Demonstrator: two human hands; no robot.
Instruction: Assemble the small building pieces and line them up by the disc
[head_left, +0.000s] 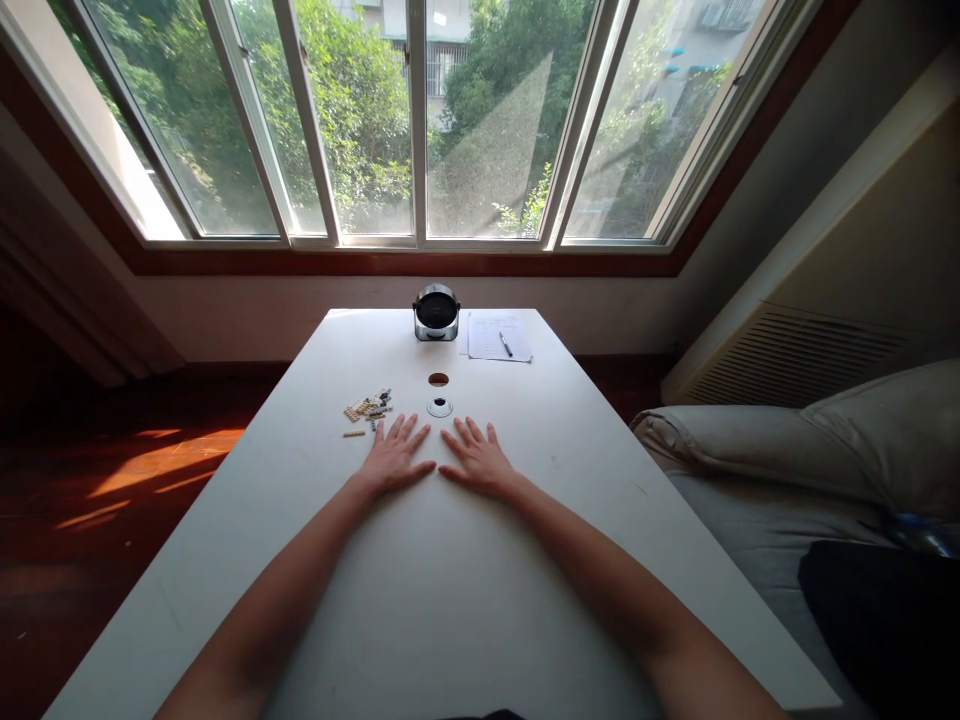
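My left hand [395,457] lies flat on the white table [600,470], palm down, fingers spread, holding nothing. My right hand [477,458] lies flat beside it, fingers also spread and empty; the two thumbs nearly meet. Just beyond my left hand sits a small heap of tan and dark building bricks [369,408], with one loose tan piece [354,434] apart at its near left. A white round cap [439,407] lies just past my fingertips, and behind it is a round hole [438,379] in the tabletop.
At the table's far end stand a small black and silver desk fan [436,313] and a sheet of paper [498,338] with a pen [506,344] on it. A window runs behind. A grey cushion [810,440] lies at the right; wooden floor at the left.
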